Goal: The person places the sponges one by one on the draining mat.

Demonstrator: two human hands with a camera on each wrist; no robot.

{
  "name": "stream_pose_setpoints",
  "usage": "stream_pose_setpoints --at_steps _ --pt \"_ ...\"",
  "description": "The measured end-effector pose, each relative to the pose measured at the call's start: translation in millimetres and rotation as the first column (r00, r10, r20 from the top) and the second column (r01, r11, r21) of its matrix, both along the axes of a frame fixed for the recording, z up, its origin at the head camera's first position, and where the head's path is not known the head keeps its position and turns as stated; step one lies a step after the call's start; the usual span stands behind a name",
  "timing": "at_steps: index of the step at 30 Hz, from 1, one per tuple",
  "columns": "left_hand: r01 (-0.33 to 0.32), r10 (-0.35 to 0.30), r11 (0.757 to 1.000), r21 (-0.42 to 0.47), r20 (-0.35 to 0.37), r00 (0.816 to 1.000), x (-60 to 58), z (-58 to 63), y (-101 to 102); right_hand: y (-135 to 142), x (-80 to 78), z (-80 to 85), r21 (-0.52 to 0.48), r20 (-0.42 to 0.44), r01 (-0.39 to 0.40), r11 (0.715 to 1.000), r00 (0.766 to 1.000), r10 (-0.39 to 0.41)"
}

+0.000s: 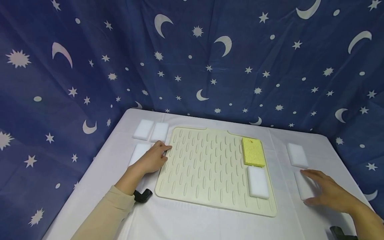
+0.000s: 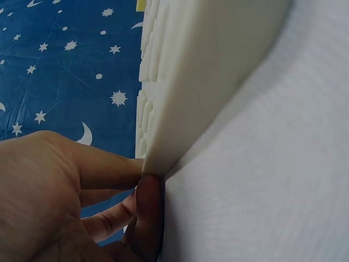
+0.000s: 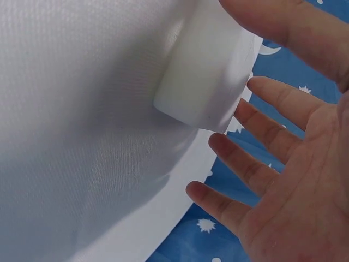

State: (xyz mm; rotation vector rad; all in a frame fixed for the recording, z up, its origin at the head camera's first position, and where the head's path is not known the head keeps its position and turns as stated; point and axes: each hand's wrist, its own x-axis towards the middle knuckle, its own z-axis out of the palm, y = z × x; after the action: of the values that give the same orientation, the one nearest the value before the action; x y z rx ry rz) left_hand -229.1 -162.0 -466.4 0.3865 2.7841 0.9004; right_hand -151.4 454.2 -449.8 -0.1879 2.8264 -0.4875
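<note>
A cream ridged mat (image 1: 204,163), smooth-looking and rounded at its corners, lies on the white tablecloth (image 1: 222,223), its surface covered in slim raised ovals and its far edge dipping in a shallow notch. The left hand (image 1: 153,158) pinches the mat's left edge between thumb and fingers — though the exact grip beneath the rim is hard to make out, even in the left wrist view. The right hand (image 1: 330,193) is spread loosely around the nearer right block (image 1: 304,188), a matte white foam slab lying flat on the cloth, partly covered by that hand and cut off at the top of the right wrist view; whether thumb or fingertips touch it cannot be told. Just beyond it lies the farther right block (image 1: 297,155), and on the mat's right side a pitted yellow sponge (image 1: 253,153) sits end to end with another white block (image 1: 258,182). Three more white blocks (image 1: 143,129) lie left of the mat, the nearest half hidden by the left hand. Black fittings (image 1: 143,196) show by both wrists — the right one cropped by the frame's lower edge.
</note>
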Motion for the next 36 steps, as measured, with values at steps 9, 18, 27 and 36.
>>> stream_pose_setpoints --at_steps 9,18,27,36 --pt "-0.006 0.006 1.0 -0.004 0.006 1.0 0.0 -0.5 0 0 1.0 2.3 0.007 -0.016 -0.005 1.0 1.0 0.006" --pt "-0.001 0.001 1.0 -0.003 -0.002 1.0 -0.4 -1.6 0 -7 4.2 6.1 -0.03 -0.067 -0.03 0.999 0.997 0.028" --pt "0.002 -0.002 1.0 0.008 0.004 1.0 -0.7 -2.0 0 -18 3.5 11.3 -0.011 -0.04 -0.002 1.0 0.999 0.002" --pt "0.002 -0.002 1.0 0.004 0.005 1.0 -1.5 -3.2 0 -30 2.4 14.8 0.015 -0.031 -0.001 1.0 1.0 0.001"
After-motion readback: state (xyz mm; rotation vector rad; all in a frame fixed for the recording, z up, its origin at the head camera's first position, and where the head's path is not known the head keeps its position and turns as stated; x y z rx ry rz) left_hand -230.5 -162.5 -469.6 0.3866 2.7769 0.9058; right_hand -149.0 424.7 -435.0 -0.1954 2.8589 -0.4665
